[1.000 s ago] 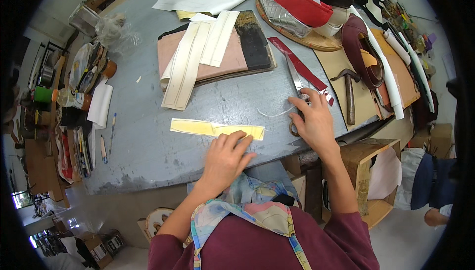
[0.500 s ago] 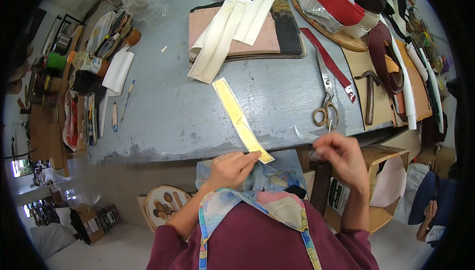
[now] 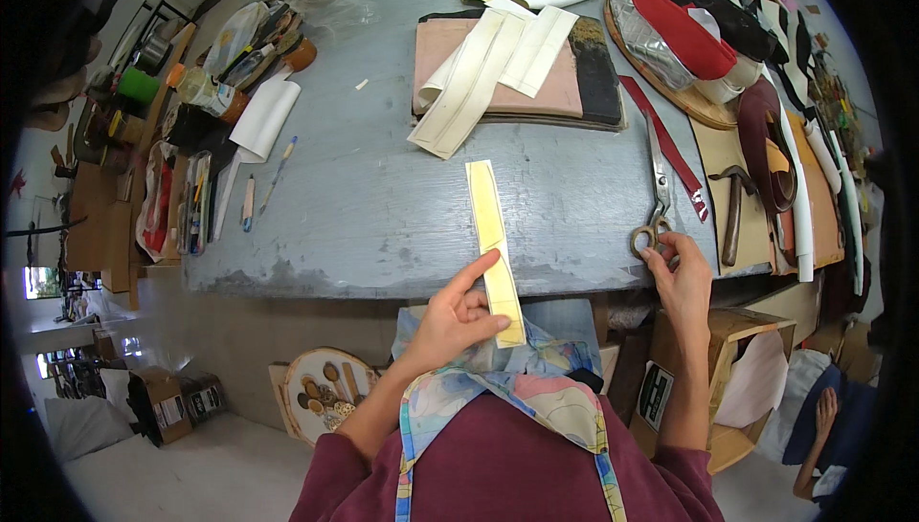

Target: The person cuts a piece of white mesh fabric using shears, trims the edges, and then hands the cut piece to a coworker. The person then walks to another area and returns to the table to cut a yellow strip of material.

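My left hand (image 3: 452, 316) holds a narrow yellow strip with white borders (image 3: 494, 225). Its thumb and index finger lie along the strip, whose lower end sticks out past the table's near edge while the upper end rests on the table. Over on the right, my right hand (image 3: 682, 283) has its fingers closed at the handle loops of the metal scissors (image 3: 659, 173). The scissors lie on the table with their blades pointing away from me, and my fingers partly hide one loop.
Cream strips (image 3: 469, 91) lie across a pink and black slab (image 3: 550, 91) at the back. To the right are a dark red strip (image 3: 670, 139), a hammer (image 3: 734, 216) and a red-topped form on a round board (image 3: 670, 34). Pens (image 3: 280, 173) and jars (image 3: 206, 91) stand left.
My right hand has moved from above the table edge onto the scissors' handles. My left hand has shifted its grip up the yellow strip, which now points straighter away from me. The view has shifted.
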Tool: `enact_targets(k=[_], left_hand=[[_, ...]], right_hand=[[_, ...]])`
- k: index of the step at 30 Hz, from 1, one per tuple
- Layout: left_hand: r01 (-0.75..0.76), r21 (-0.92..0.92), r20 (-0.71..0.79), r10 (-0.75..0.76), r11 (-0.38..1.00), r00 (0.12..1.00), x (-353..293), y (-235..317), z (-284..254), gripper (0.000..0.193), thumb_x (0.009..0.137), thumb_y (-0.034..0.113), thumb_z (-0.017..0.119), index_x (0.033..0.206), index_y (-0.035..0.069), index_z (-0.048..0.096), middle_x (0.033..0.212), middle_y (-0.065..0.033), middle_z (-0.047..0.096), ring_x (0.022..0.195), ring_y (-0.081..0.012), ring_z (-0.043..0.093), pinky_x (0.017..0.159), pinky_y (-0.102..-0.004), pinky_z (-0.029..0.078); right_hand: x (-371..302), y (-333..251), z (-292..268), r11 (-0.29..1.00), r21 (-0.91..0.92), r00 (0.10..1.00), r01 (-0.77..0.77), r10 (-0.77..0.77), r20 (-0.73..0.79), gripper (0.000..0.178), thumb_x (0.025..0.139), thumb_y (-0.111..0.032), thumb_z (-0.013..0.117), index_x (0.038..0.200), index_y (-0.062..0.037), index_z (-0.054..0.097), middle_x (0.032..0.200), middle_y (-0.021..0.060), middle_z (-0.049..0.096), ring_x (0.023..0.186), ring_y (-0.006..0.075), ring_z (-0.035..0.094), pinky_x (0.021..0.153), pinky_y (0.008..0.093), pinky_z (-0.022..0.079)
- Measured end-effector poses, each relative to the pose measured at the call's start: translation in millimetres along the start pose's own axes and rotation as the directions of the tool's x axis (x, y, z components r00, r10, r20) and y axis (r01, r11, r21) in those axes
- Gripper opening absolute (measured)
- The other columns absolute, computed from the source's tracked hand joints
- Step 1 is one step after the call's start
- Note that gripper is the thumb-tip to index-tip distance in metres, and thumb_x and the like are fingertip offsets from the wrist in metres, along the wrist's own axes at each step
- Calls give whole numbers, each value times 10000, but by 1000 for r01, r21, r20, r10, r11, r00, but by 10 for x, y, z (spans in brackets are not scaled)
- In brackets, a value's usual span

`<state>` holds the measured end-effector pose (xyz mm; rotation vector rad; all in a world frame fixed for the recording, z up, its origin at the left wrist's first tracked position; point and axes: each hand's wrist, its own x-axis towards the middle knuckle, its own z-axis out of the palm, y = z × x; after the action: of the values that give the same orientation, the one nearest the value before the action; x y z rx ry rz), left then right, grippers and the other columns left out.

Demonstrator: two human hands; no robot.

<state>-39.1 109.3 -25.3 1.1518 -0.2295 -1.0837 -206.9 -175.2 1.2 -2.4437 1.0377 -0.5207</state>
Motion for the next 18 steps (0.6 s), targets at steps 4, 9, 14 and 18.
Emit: enact_targets(k=[4,9,14,18], left_hand=[[-15,202,-88,33,979,996,218,96,-48,463,966,24,623,1420,2,535,1038,-30,688,886,-59,607,816,-224,508],[89,105,229,-111,991,967,526,389,-107,567,892,-40,629,1444,10,504,1319,-84,604,1062,-102,609,931,-253,496],[125,-17,204,-118,992,972,964,447,228,533,945,35,638,1459,41,493,1384,-83,580,1127,-128,594,956,-301,508],[-327,-47,-152,317,944,936,1266,254,559,377,996,5,568,1371,44,587,1302,-85,634,1076,-110,597,921,-297,512]], right_hand=[[92,51,23,983,-18,977,-183,184,109,274,826,-225,784,960,-13,676,680,122,628,628,304,626,615,409,487],[155,150,15,958,-20,949,-287,287,130,276,747,-216,736,924,-9,693,647,123,626,621,294,643,624,408,499],[123,290,-99,641,493,799,-588,368,475,140,846,-105,661,936,2,678,767,38,702,681,89,635,555,234,412],[-198,163,-235,418,645,762,-639,230,605,143,868,-70,669,999,-43,617,829,30,694,760,87,648,630,216,465]])
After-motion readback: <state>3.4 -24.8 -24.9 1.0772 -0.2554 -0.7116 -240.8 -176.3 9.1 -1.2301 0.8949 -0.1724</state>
